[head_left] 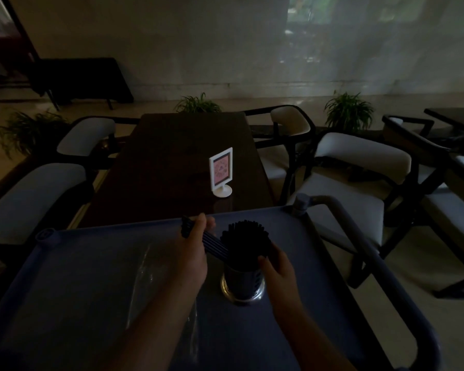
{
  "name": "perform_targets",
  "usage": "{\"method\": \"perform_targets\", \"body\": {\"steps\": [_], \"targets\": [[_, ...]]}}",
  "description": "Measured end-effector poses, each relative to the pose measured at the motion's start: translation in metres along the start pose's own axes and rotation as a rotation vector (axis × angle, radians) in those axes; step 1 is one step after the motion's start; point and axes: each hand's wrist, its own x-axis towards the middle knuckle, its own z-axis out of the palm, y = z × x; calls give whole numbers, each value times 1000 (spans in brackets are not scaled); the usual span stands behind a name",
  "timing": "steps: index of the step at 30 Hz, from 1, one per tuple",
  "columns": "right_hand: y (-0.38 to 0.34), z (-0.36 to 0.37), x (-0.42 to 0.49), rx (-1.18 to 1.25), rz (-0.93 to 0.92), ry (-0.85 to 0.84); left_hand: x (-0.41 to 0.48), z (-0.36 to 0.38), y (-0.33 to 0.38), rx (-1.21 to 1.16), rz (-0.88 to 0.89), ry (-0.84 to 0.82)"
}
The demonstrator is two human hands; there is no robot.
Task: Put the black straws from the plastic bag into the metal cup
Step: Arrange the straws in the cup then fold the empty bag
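A metal cup (243, 286) stands upright on the blue cart top (91, 263), packed with black straws (245, 241) that fan out above its rim. My left hand (194, 253) grips a small bundle of black straws (212, 241) held slanted, its lower end against the straws in the cup. My right hand (277, 266) is on the cup's right side, with its fingers against the cup and the straws there. The clear plastic bag (142, 279) lies flat on the cart, left of my left arm.
The cart has a raised rim and a curved handle bar (381, 253) on the right. Beyond it stands a dark wooden table (172, 162) with a white sign holder (220, 171). Cushioned chairs flank the table on both sides, with potted plants behind.
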Motion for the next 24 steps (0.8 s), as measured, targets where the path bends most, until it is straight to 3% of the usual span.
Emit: {"method": "perform_targets", "body": {"steps": [12, 24], "targets": [[2, 15, 10, -116, -101, -160, 6, -7, -32, 373, 156, -116], [-9, 15, 29, -55, -89, -228, 17, -18, -43, 526, 104, -300]]}}
